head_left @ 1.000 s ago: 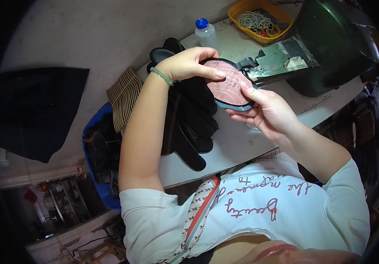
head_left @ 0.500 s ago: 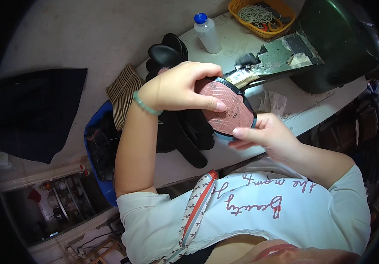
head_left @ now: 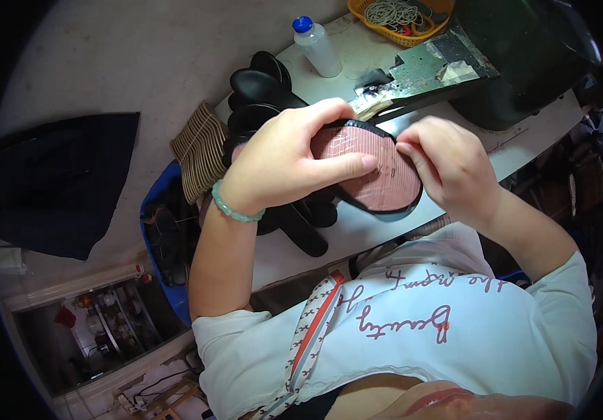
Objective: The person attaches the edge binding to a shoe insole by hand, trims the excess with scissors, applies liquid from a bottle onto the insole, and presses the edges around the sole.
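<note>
Pink ribbed insole (head_left: 371, 171) w/ black rim, betw. both hands' fingertips.

Bare tabletop (head_left: 357, 52) opens at twelve o'clock of the hands, flanked by a plastic bottle (head_left: 317, 47) and a green plate (head_left: 434, 61). Stacked black soles (head_left: 266, 98) crowd ten o'clock; the dark machine (head_left: 525, 63) probably blocks two o'clock.

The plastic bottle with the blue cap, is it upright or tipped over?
Upright. The bottle stands on its base on the white table, blue cap on top and closed, behind the pile of black soles.
</note>
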### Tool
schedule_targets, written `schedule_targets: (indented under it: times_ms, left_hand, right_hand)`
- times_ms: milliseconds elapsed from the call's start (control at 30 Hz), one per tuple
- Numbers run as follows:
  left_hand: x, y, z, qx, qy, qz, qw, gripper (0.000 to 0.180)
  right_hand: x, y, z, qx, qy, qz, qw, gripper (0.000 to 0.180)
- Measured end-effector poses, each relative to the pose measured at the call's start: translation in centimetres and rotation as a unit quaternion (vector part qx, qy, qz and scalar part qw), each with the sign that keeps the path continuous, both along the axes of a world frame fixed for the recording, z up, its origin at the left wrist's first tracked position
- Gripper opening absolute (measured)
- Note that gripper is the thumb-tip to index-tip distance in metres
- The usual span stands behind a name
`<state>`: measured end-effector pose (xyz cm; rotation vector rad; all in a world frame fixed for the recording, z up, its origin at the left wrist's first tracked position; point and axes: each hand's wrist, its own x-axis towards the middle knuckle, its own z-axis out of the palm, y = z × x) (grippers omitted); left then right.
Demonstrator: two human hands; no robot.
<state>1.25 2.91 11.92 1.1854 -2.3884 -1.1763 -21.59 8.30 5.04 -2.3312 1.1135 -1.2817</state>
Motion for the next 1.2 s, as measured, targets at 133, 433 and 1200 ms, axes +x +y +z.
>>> schedule_targets:
  times_ms: [133,433,1200]
  left_hand:
    - [-0.6,0.7,-0.8,0.137,0.079,0.057,0.986,0.042]
    - [0.3,-0.1,-0.6,0.156,0.149,0.018,0.976,0.045]
    - [-0.1,1.7,0.0,0.136,0.127,-0.009,0.983,0.045]
  right_hand:
    - [-0.6,-1.4,-0.8,0.032,0.060,-0.030,0.997,0.012]
    - [-1.4,-1.2,1.5,0.468,-0.275,0.162,0.824,0.018]
    - [-2.6,-2.4,4.5,0.427,-0.035,0.224,0.875,0.007]
